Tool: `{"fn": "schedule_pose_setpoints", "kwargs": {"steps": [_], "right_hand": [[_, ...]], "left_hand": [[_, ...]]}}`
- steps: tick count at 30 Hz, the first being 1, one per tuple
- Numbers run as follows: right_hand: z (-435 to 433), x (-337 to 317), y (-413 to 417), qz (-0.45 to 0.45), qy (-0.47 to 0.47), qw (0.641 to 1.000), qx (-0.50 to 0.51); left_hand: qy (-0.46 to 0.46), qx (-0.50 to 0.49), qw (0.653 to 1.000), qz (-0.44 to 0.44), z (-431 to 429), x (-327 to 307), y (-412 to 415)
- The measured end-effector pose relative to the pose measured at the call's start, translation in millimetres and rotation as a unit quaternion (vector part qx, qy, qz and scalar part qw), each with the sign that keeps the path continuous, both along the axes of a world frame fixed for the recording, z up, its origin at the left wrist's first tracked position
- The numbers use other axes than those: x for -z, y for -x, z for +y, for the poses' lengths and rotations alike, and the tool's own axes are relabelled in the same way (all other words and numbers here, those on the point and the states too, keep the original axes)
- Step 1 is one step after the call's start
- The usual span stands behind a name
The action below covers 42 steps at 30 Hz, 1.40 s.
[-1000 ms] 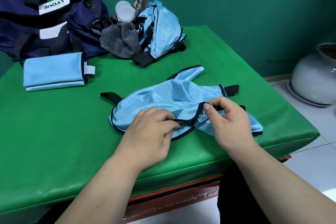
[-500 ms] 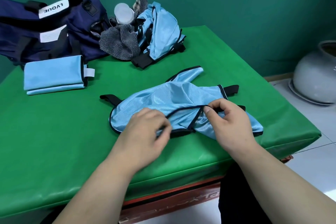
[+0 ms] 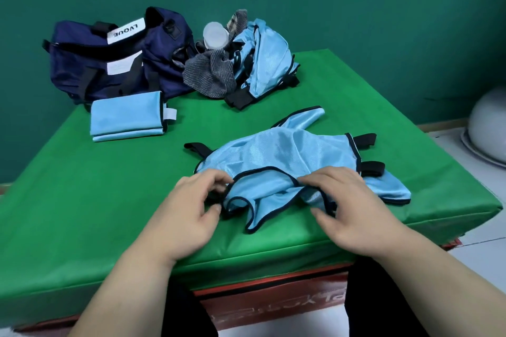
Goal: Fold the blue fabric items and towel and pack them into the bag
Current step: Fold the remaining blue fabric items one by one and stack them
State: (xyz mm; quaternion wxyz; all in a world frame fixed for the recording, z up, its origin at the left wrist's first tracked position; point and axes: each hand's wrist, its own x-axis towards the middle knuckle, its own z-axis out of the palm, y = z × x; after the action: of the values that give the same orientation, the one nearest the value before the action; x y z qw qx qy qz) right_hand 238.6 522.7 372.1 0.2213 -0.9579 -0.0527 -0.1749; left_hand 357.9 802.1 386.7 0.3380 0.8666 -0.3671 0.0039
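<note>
The unfolded blue fabric item (image 3: 276, 156) is lying near the front edge of the green table (image 3: 109, 200), its long axis running left to right, with black straps sticking out at the left end and two more at the right end, and one narrow flap pointing away toward the far right. The left hand (image 3: 186, 216) is resting palm down at the item's near-left corner, fingers curled and pinching the black-trimmed edge against the thumb. The right hand (image 3: 347, 210) is lying palm down over the near-right part, its fingertips pressing and gripping the same trimmed edge, thumb tucked beneath the cloth. Between the hands a loose fold is sagging toward the table's front edge. A folded blue item (image 3: 127, 115) is sitting flat at the far left, well apart, just in front of the navy bag (image 3: 90, 63). Beside the bag a grey towel (image 3: 210, 74) and another crumpled blue item (image 3: 265, 57) are lying heaped together. Bare green surface is lying open to the left of the hands.
</note>
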Motion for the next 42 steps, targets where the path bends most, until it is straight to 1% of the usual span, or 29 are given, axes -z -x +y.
{"fn": "schedule_pose_setpoints", "kwargs": {"steps": [3, 5, 8, 11, 16, 19, 24, 27, 30, 32, 33, 36, 40, 42], "right_hand": [[6.4, 2.4, 4.1, 0.030, 0.051, 0.998, 0.001], [11.5, 4.0, 5.3, 0.034, 0.066, 0.997, 0.011], [15.5, 6.9, 7.4, 0.026, 0.085, 0.996, 0.023], [17.0, 10.8, 10.4, 0.009, 0.090, 0.995, 0.039], [17.1, 13.0, 12.7, 0.000, 0.073, 0.996, 0.056], [17.0, 13.6, 14.0, 0.003, 0.066, 0.996, 0.059], [15.3, 15.9, 13.8, -0.004, 0.050, 0.997, 0.063], [18.6, 15.6, 12.0, -0.012, 0.028, 0.997, 0.065], [23.3, 14.0, 13.4, -0.012, 0.007, 0.998, 0.056], [26.2, 13.1, 14.7, -0.020, 0.015, 0.999, 0.044], [27.6, 12.7, 14.6, -0.024, 0.022, 0.999, 0.037], [32.3, 13.6, 11.7, -0.032, 0.042, 0.998, 0.022], [43.5, 15.4, 4.8, -0.049, 0.065, 0.996, 0.026], [49.2, 15.8, 0.4, -0.057, 0.073, 0.995, 0.026]], "left_hand": [[-0.032, 0.005, 0.999, -0.021, 12.0, 3.8, 17.4], [-0.061, 0.019, 0.996, -0.070, 15.0, 8.9, 25.7], [-0.113, 0.021, 0.980, -0.160, 5.5, 14.9, 36.8], [-0.104, 0.006, 0.972, -0.211, -7.9, 18.4, 41.8], [-0.071, 0.004, 0.967, -0.247, -19.1, 20.6, 45.6], [-0.053, 0.008, 0.967, -0.249, -20.6, 22.1, 44.7], [-0.064, 0.015, 0.965, -0.254, -25.1, 24.5, 36.7], [-0.038, 0.015, 0.975, -0.217, -31.4, 24.7, 31.6], [0.028, -0.037, 0.992, -0.122, -32.5, 20.0, 28.9], [0.077, -0.078, 0.993, -0.052, -28.7, 16.7, 24.8], [0.094, -0.089, 0.991, -0.037, -26.3, 15.9, 21.3], [0.115, -0.099, 0.988, -0.025, -19.1, 12.6, 10.8], [0.121, -0.099, 0.988, -0.018, -7.7, 14.9, -0.9], [0.145, -0.091, 0.985, -0.013, 0.0, 16.3, -5.0]]}}
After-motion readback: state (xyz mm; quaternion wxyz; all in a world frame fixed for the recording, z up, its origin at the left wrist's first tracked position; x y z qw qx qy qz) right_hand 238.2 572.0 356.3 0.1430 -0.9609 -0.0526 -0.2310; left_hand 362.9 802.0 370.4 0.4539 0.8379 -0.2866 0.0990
